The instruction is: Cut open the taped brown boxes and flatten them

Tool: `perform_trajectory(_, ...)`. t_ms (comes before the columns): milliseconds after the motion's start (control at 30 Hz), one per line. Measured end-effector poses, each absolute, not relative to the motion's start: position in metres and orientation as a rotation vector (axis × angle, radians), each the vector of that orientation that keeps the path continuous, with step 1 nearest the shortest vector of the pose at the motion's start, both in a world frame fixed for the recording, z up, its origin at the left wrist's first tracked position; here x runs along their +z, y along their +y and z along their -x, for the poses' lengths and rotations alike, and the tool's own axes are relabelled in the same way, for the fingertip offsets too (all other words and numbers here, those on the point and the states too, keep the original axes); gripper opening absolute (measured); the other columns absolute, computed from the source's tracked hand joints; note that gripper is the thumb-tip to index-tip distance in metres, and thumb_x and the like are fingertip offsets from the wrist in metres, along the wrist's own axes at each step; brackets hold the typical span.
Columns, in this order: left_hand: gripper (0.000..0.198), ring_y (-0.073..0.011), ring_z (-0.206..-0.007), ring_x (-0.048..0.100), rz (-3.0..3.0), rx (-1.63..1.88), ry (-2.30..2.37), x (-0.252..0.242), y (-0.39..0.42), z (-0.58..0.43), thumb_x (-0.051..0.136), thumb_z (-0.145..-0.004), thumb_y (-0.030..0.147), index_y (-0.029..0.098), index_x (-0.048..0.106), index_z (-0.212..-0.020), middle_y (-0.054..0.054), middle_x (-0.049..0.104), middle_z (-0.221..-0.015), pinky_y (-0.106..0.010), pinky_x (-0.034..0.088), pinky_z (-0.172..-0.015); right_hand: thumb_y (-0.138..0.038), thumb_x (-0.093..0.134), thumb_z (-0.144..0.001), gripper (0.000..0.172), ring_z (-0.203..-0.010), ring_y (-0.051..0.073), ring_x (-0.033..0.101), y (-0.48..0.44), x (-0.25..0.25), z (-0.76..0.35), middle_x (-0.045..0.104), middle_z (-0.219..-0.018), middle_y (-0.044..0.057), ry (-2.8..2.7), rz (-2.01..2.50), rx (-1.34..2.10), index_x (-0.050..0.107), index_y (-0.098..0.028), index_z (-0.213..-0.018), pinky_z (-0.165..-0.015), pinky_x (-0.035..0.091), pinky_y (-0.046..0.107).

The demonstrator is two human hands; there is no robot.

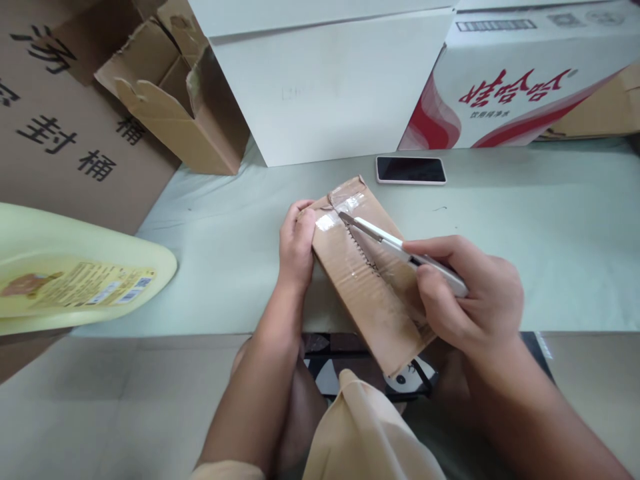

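A brown cardboard box [345,267], sealed with clear tape [340,213], lies tilted at the table's near edge, its near end jutting over my lap. My left hand [296,243] is closed around its far left side, thumb on top. In my right hand [473,293] is a white utility knife [400,247], gripped by its handle. Its blade points up and left, with the tip at the taped seam near the box's far end; whether it has cut in, I cannot tell. A jagged dark line runs along the top of the box.
On the pale green table [225,267], a phone [411,170] lies beyond the box. A white carton [340,93], a red-and-white carton [500,100] and an open brown box [200,120] stand behind. A yellow bottle [85,267] is at left.
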State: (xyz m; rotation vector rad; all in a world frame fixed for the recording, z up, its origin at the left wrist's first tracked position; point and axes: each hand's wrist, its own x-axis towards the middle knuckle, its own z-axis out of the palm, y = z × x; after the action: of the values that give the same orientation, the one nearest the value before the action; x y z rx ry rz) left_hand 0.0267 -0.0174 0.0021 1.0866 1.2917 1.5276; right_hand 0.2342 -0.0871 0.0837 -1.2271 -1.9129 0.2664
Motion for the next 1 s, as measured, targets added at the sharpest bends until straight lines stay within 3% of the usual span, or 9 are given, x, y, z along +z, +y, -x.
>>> perform_trajectory(267, 0.045, -0.0217, -0.089, 0.066, -1.080, 1.526, 1.263, -0.004, -0.016, -0.027, 0.062, -0.093, 0.069, 0.024, 0.066, -0.100, -0.004, 0.071, -0.098, -0.033, 0.053, -0.080, -0.009, 0.053, -0.082, 0.021, -0.035, 0.008, 0.033, -0.092, 0.081, -0.235, 0.048, -0.049, -0.008, -1.877, 1.172, 0.188, 0.068, -0.024, -0.086, -0.039, 0.035, 0.024)
perform_trajectory(433, 0.057, -0.0258, -0.112, 0.068, -1.202, 1.725, 1.192, -0.013, -0.016, -0.030, 0.049, -0.096, 0.079, 0.028, 0.067, -0.114, -0.007, 0.071, -0.117, -0.039, 0.054, -0.100, -0.009, 0.054, -0.080, 0.024, -0.038, 0.009, 0.046, -0.093, 0.077, -0.236, 0.063, -0.056, -0.006, -1.797, 1.121, 0.029, 0.072, -0.025, -0.086, -0.040, 0.039, 0.025)
perform_trajectory(533, 0.053, -0.0273, -0.120, 0.065, -1.425, 1.813, 1.200, -0.012, -0.018, -0.030, 0.051, -0.099, 0.074, 0.027, 0.071, -0.113, -0.008, 0.071, -0.119, -0.042, 0.050, -0.111, -0.012, 0.055, -0.082, 0.023, -0.044, 0.011, 0.057, -0.093, 0.074, -0.239, 0.072, -0.066, -0.003, -1.767, 1.040, -0.040, 0.073, -0.025, -0.086, -0.039, 0.039, 0.025)
perform_trajectory(667, 0.045, -0.0271, -0.118, 0.066, -1.440, 1.836, 1.217, -0.008, -0.018, -0.028, 0.056, -0.101, 0.067, 0.026, 0.075, -0.107, -0.007, 0.071, -0.114, -0.043, 0.051, -0.110, -0.016, 0.056, -0.088, 0.019, -0.053, 0.014, 0.066, -0.096, 0.068, -0.242, 0.077, -0.074, 0.000, -1.711, 1.012, -0.052, 0.074, -0.024, -0.087, -0.043, 0.044, 0.027)
perform_trajectory(833, 0.042, -0.0250, -0.108, 0.067, -1.451, 1.881, 1.236, -0.004, -0.015, -0.024, 0.066, -0.096, 0.066, 0.025, 0.078, -0.094, -0.007, 0.070, -0.102, -0.040, 0.053, -0.103, -0.016, 0.056, -0.092, 0.021, -0.057, 0.016, 0.069, -0.098, 0.066, -0.239, 0.079, -0.078, 0.000, -1.719, 1.074, -0.104, 0.075, -0.025, -0.095, -0.049, 0.051, 0.028)
perform_trajectory(1000, 0.036, -0.0242, -0.109, 0.068, -1.226, 1.727, 1.103, 0.001, -0.014, -0.018, 0.079, -0.087, 0.061, 0.025, 0.075, -0.089, -0.006, 0.069, -0.106, -0.038, 0.053, -0.105, -0.013, 0.059, -0.092, 0.023, -0.052, 0.012, 0.063, -0.091, 0.075, -0.238, 0.078, -0.080, -0.001, -1.887, 1.036, -0.004, 0.073, -0.026, -0.104, -0.048, 0.048, 0.026)
